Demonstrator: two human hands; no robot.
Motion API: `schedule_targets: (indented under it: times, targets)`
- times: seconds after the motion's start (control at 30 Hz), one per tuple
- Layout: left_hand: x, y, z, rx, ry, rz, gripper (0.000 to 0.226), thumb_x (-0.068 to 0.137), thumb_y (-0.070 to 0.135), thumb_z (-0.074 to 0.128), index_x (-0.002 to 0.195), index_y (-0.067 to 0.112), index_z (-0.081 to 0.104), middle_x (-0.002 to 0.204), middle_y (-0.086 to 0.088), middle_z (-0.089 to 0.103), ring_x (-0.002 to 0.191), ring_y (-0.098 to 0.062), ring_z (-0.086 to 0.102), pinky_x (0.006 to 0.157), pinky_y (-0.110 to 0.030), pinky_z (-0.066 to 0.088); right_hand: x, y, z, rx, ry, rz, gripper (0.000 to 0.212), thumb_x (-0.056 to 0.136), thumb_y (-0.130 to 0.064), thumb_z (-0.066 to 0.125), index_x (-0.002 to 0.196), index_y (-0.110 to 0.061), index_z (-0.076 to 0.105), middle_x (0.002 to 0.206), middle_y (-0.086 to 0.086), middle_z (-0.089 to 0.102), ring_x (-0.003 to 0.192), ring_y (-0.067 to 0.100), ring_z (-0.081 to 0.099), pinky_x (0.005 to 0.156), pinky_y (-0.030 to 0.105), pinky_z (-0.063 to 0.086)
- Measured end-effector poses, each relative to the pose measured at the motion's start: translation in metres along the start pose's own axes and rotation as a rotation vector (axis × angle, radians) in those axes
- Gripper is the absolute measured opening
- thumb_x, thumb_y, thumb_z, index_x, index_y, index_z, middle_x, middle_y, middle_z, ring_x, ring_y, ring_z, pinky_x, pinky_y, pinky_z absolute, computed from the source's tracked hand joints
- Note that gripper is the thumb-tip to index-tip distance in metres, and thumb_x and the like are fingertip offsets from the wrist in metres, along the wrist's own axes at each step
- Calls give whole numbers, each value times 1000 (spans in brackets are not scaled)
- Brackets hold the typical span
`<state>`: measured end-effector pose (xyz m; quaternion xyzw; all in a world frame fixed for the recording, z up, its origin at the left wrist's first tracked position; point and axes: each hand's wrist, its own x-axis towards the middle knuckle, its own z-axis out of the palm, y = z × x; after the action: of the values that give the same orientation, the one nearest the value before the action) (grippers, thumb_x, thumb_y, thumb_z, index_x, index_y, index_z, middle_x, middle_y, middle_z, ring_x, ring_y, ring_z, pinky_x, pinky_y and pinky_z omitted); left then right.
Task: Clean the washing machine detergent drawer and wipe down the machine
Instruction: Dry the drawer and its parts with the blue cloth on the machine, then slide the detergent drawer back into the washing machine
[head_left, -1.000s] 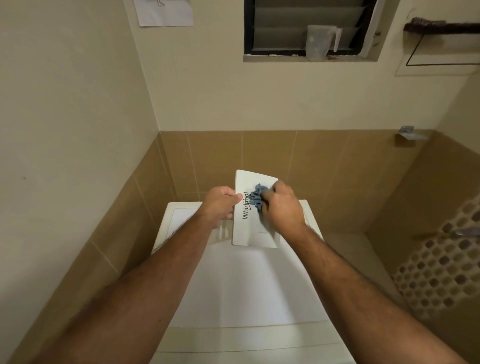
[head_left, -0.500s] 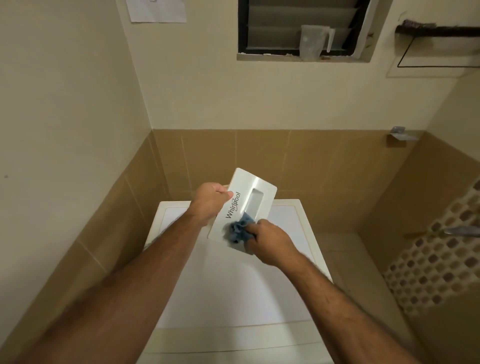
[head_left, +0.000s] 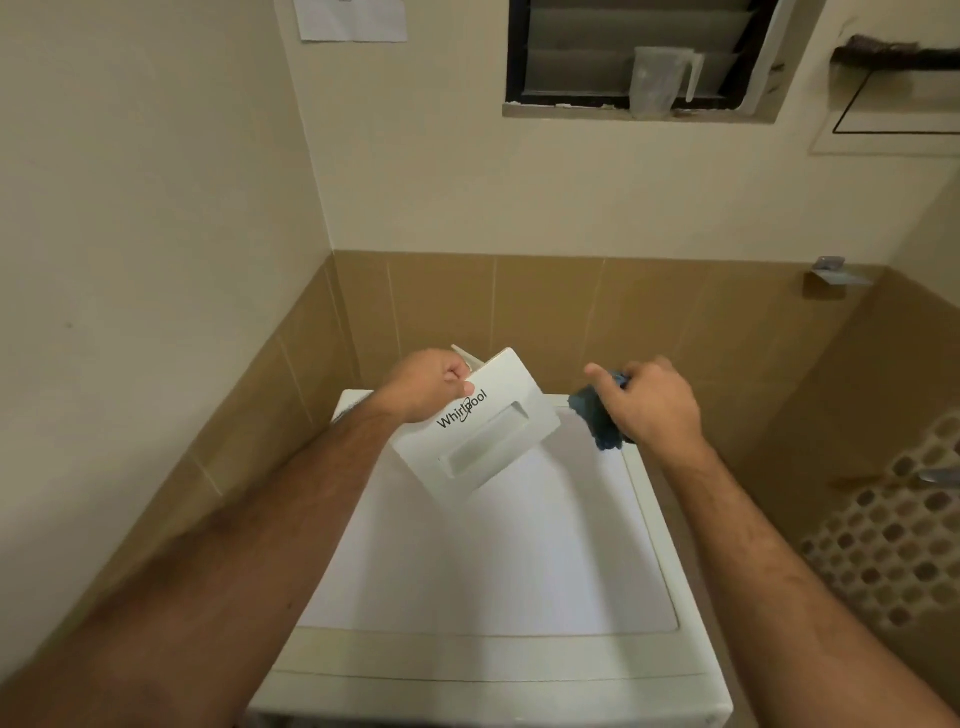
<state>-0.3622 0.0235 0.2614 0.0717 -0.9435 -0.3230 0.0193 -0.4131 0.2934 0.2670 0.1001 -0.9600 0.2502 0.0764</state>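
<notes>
My left hand (head_left: 428, 389) grips the white detergent drawer (head_left: 485, 431) by its upper left corner and holds it tilted in the air above the washing machine top (head_left: 493, 561). The drawer's front panel faces me, with a Whirlpool logo and a recessed handle. My right hand (head_left: 652, 402) is shut on a crumpled blue cloth (head_left: 597, 423), which hangs just right of the drawer, apart from it. The drawer's compartments behind the panel are hidden.
The white machine stands in a corner, with a beige wall on the left and brown tiles behind. A window ledge above holds a clear plastic jug (head_left: 660, 80). A paper sheet (head_left: 353, 21) is pinned at upper left. A mosaic-tiled wall (head_left: 893, 540) and a tap are at right.
My right hand has lifted the cloth off the drawer front and moved it away to the right. The left hand has tilted the drawer further, so its panel lies more sideways.
</notes>
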Motion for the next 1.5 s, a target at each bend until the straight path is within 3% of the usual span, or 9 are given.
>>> schedule_targets:
  times: [0.1, 0.23, 0.4, 0.8, 0.97, 1.07, 1.17, 1.33, 1.5]
  targets:
    - [-7, -3, -4, 125, -95, 55, 11, 87, 27, 68, 80, 21, 62, 62, 12, 51, 65, -12, 48, 65, -28, 37, 2, -21, 3, 19, -198, -101, 43, 80, -57, 68, 66, -16, 64, 64, -2, 64, 65, 18, 61, 55, 31, 49]
    - [-25, -13, -6, 224, -184, 102, 7, 86, 26, 69, 83, 24, 63, 60, 12, 52, 64, -10, 48, 60, -27, 35, -4, -42, 35, 217, -449, -213, 52, 73, -49, 79, 119, -29, 65, 105, -11, 63, 99, 12, 59, 84, 28, 48]
    - [-54, -39, -10, 336, -203, 70, 9, 89, 28, 66, 95, 21, 65, 69, 15, 52, 73, -8, 47, 57, -20, 31, -27, -63, 76, 275, -544, -283, 20, 79, -38, 77, 76, -21, 66, 74, -9, 62, 68, 11, 55, 60, 25, 42]
    - [-120, -105, -14, 208, -27, -85, 15, 91, 30, 62, 100, 21, 70, 96, 7, 71, 83, -9, 60, 63, -19, 42, -92, -107, 137, 545, -576, -192, 28, 85, -14, 66, 63, -11, 49, 62, -1, 51, 61, 16, 49, 63, 27, 40]
    - [-155, -131, 1, -71, 355, -221, 15, 90, 26, 60, 86, 16, 70, 80, 8, 67, 76, -12, 61, 72, -28, 50, -125, -103, 151, 573, -617, -102, 30, 87, -14, 64, 68, -6, 43, 59, 11, 51, 48, 20, 53, 53, 25, 40]
    - [-175, -149, 17, -367, 245, -411, 19, 88, 28, 60, 82, 12, 69, 75, 0, 70, 75, -19, 67, 71, -37, 57, -143, -102, 156, 541, -592, -84, 35, 89, -14, 65, 59, -25, 50, 72, 9, 58, 45, 5, 54, 46, 17, 40]
    - [-194, -152, 31, -691, 159, -545, 16, 92, 22, 59, 83, 11, 65, 86, -9, 70, 73, -17, 65, 61, -32, 55, -160, -97, 156, 556, -602, 10, 27, 92, -9, 62, 69, -14, 50, 78, 27, 63, 37, 9, 52, 40, 18, 36]
    - [-215, -147, 47, -1033, 69, -704, 15, 95, 24, 60, 92, 10, 61, 92, -10, 67, 82, -22, 67, 71, -32, 56, -178, -82, 161, 468, -591, 126, 18, 92, -11, 63, 81, 1, 56, 72, 22, 71, 55, 30, 63, 51, 32, 46]
    - [-223, -137, 65, -1216, -4, -795, 31, 96, 27, 59, 119, 7, 54, 116, -18, 64, 104, -30, 66, 84, -38, 56, -187, -80, 158, 390, -461, 144, 15, 85, -12, 70, 73, -18, 64, 85, 6, 70, 81, 25, 66, 77, 37, 53]
